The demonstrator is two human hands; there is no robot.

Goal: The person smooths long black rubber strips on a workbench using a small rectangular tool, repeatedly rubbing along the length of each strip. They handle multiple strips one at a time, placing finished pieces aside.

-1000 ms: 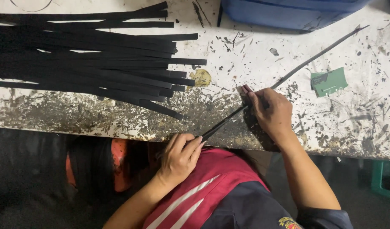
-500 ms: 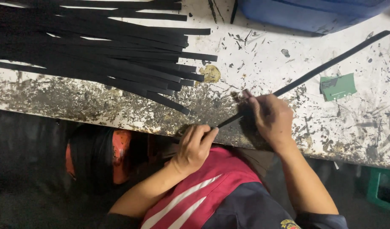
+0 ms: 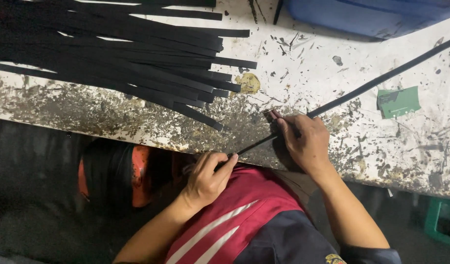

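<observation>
A: Where's the strip rn?

B: Long black strip runs from upper right of frame down to centre, across the white paint-flecked table.

A: Hands?

B: Right hand, centre-right, presses it at the table edge, fingers curled on it. Left hand, lower centre, pinches its near end below the edge.

A: Other stuff?

B: Pile of black strips upper left, green scrap right, blue bin top right.
</observation>
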